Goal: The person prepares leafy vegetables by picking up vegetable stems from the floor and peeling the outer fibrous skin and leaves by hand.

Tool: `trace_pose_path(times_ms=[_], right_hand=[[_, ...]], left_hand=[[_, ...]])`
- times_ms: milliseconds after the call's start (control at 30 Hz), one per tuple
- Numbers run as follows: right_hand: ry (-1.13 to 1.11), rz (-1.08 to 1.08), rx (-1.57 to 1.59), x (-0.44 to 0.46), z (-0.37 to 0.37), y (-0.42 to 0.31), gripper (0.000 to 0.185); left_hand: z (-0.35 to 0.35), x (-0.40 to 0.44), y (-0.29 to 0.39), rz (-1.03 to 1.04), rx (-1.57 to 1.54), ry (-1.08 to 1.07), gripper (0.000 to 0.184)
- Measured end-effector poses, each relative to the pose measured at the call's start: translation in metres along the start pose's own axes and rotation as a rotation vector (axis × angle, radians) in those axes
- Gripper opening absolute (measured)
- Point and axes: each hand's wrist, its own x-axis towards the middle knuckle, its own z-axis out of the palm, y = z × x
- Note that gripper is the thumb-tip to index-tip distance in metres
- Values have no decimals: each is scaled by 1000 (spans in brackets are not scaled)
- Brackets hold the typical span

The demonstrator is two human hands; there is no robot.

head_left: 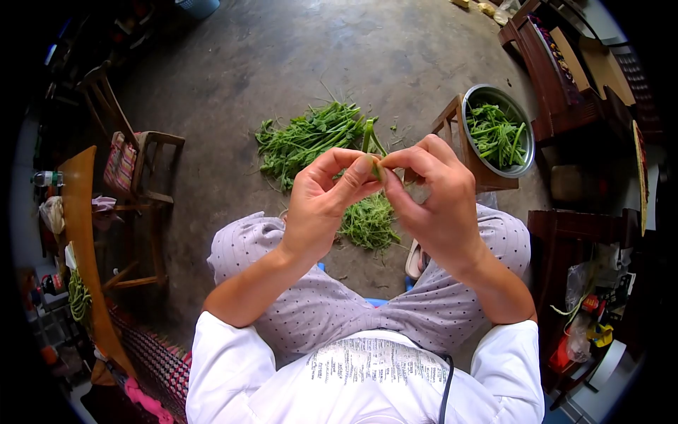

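Both hands meet in front of the lap around a green stem (369, 134). My left hand (328, 194) pinches it between thumb and fingers, and my right hand (434, 201) pinches it close beside. The stem's upper part sticks up above the fingertips. Beyond the hands, a large heap of leafy green stems (304, 145) lies on the floor. A smaller pile of thin green trimmings (370, 222) is on the floor below the hands. To the right, a metal basin (528, 152) holds cut green stems (494, 134).
The basin rests on a wooden stool (494, 183). A wooden chair (145, 152) and a wooden table (83, 233) stand at the left. Dark wooden furniture (522, 35) lines the right side. A slipper (413, 260) is near the right knee.
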Motion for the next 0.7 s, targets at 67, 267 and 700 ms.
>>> trace_pose_path(times_ms=[67, 267, 700], right_hand=[[-19, 101, 127, 0, -2, 1, 10], [-24, 28, 10, 1, -4, 3, 13], [-12, -25, -60, 1, -2, 1, 13]], left_hand=[[-1, 0, 1, -13, -9, 15, 18], [-3, 2, -1, 9, 34, 9, 19], [1, 2, -3, 71, 49, -5, 18]])
